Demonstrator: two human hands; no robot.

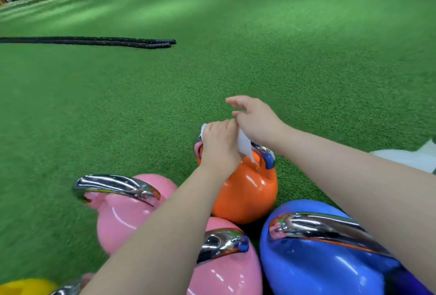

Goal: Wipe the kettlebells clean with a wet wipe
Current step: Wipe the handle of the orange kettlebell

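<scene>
An orange kettlebell (247, 190) with a chrome handle stands on green turf. My left hand (218, 146) curls over the top of that handle and grips a white wet wipe (244, 143) against it. My right hand (253, 118) hovers just right of the left, pinching the wipe's upper edge while its other fingers spread forward. Closer to me stand two pink kettlebells (122, 214) (226, 268) and a blue kettlebell (318, 254), all with chrome handles. My forearms cross over the near pink and blue ones.
A yellow kettlebell (26, 287) peeks in at the bottom left corner. Black battle ropes (94, 41) lie on the turf at the far left. A white object (412, 157) sits at the right edge. Open green turf (259, 46) stretches ahead to equipment at the far wall.
</scene>
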